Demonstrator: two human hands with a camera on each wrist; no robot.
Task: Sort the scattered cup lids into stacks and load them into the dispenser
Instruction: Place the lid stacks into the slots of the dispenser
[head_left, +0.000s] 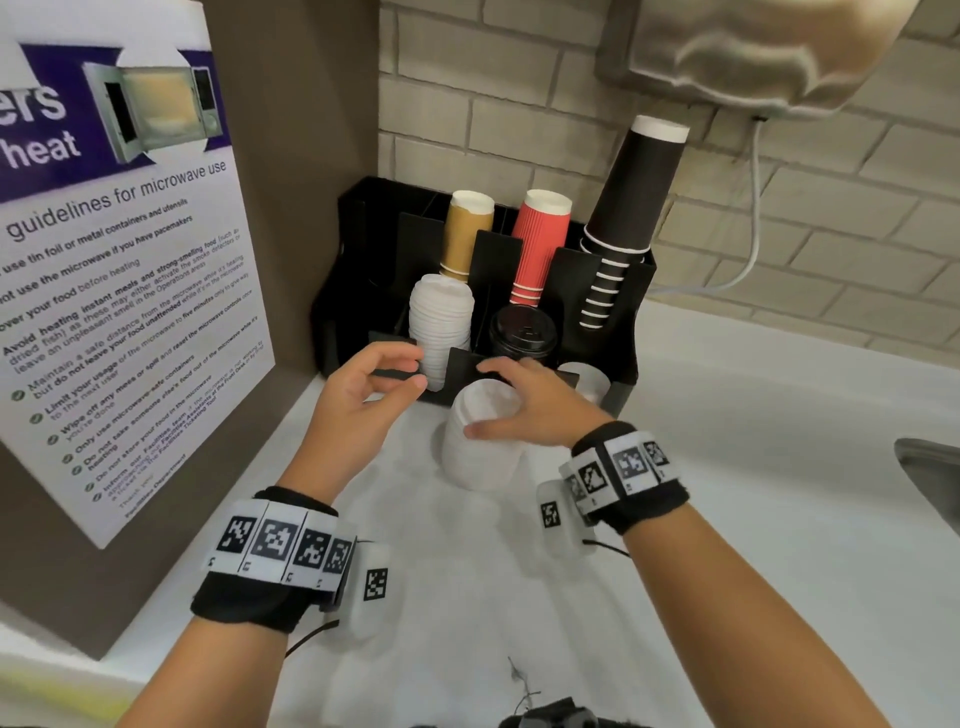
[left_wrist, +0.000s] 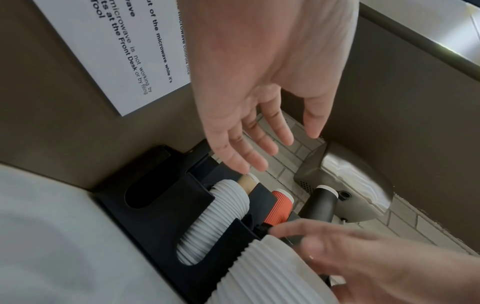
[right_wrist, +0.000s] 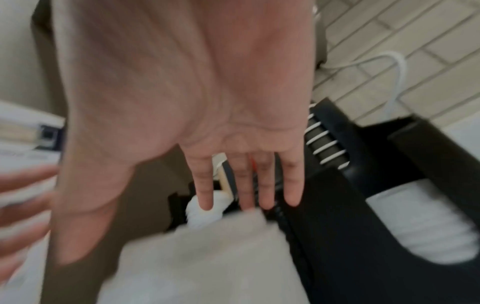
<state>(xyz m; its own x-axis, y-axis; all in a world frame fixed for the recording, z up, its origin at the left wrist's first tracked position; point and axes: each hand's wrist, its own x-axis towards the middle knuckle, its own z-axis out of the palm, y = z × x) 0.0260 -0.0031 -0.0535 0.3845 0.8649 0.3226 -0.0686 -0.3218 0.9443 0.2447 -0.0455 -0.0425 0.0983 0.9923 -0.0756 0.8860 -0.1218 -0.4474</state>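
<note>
On the counter before the black dispenser (head_left: 618, 312), your right hand (head_left: 530, 405) rests spread-fingered on a white lid stack (head_left: 480, 441); your left hand (head_left: 363, 395) hovers loosely curled, empty. Loading looks underway. Next, grip the stack and guide it into a free slot.
</note>
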